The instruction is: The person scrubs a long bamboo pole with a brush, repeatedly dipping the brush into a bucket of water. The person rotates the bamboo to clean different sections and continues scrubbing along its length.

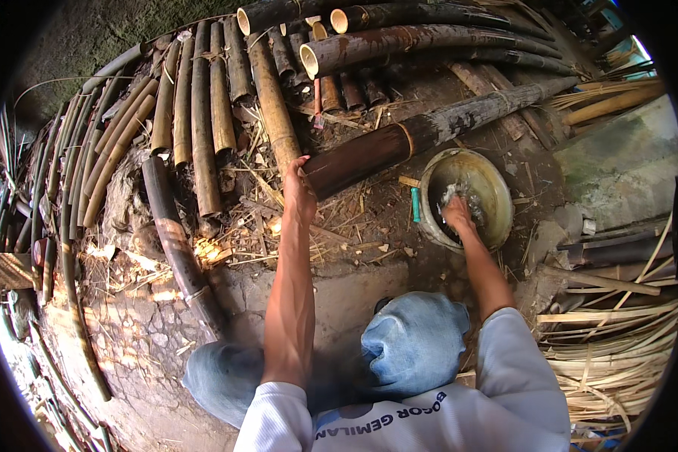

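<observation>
A thick dark bamboo pole (369, 160), wet and brown at its near end, slants away to the far right. My left hand (300, 192) grips that near end, fingers at its edge. To the right, my right hand (457, 212) dips into a round, worn basin (502, 184) of water, which splashes white around the fingers and hides them. The basin stands on the ground just below the pole. A green handle-like piece (416, 204) rests against its left side, and a short light wooden piece (409, 181) lies beside it.
Cut bamboo lengths (203, 128) lie in rows at the left and far side, with thick poles (399, 47) stacked at the top. Split bamboo strips (610, 354) pile up at the right, near a concrete slab (618, 162). One dark bamboo length (175, 241) leans by my left knee.
</observation>
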